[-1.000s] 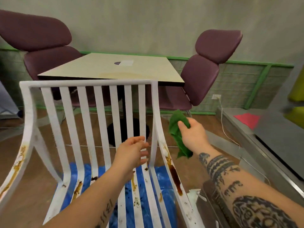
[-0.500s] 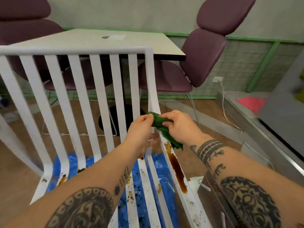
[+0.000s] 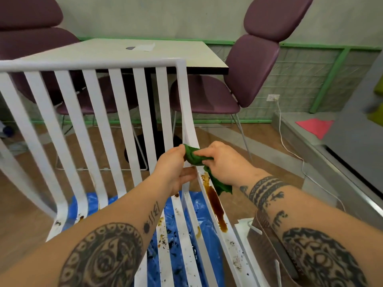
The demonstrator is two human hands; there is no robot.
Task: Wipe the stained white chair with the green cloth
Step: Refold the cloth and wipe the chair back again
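A white slatted chair [image 3: 116,129] fills the view, its back toward the table. Brown stains run down its right side rail [image 3: 215,206] and dark specks dot the seat slats. Both hands hold the green cloth [image 3: 194,157] over that right rail, just above the big brown stain. My left hand [image 3: 176,168] pinches the cloth's left end. My right hand [image 3: 223,164] grips its right part, and a tail of cloth hangs below that hand.
A blue sheet [image 3: 205,224] lies on the wooden floor under the chair. Behind stand a pale table [image 3: 116,52] and two maroon chairs [image 3: 255,59]. A grey platform with a red sheet [image 3: 315,127] and a white cable [image 3: 290,146] are on the right.
My left hand rose from the slats and took hold of the cloth. My right hand brought the cloth left onto the right rail. The view moved closer to the chair.
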